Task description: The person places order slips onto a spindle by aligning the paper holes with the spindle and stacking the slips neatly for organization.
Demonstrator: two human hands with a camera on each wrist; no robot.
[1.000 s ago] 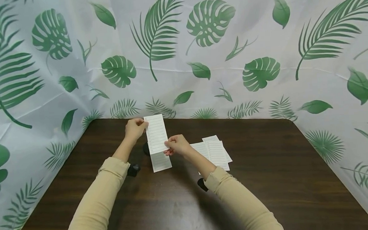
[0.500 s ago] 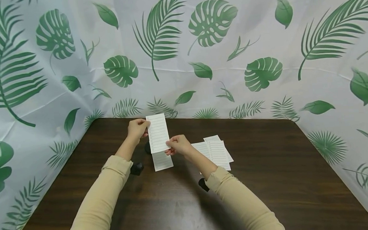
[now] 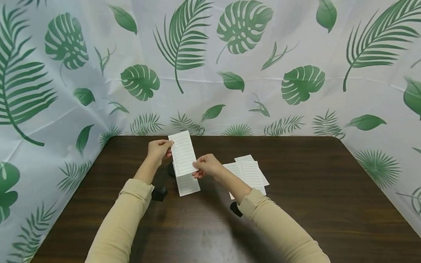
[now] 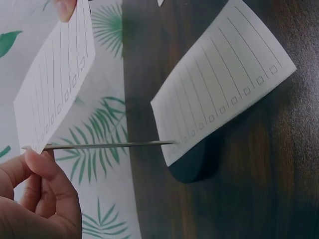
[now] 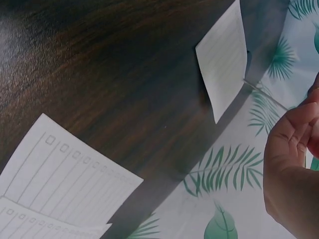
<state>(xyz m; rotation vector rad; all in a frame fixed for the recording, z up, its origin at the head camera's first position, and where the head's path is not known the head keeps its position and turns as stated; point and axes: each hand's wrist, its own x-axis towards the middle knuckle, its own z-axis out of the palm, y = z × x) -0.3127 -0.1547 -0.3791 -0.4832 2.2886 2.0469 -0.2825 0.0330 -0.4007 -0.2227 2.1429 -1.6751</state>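
A white checklist sheet [image 3: 183, 153] with ruled lines and small boxes is held up between both hands. My left hand [image 3: 158, 151] pinches its upper left edge, while the right hand [image 3: 207, 165] grips the lower right corner between thumb and fingers. Below it a second checklist sheet [image 4: 219, 82] sits low on a thin metal spike [image 4: 109, 145], close above the dark round base [image 4: 195, 162]. The spike reaches up to the held sheet beside my left fingertips. Whether its tip goes through that sheet, I cannot tell.
Several more checklist sheets [image 3: 252, 175] lie overlapping on the dark wooden table [image 3: 307, 206], to the right behind the right forearm. A leaf-printed curtain [image 3: 200, 76] hangs along the table's back and sides. Black wrist cameras are strapped under both forearms.
The whole head view has drifted slightly right. Both hands keep their hold on the upper sheet, which tilts a little more; otherwise little differs.
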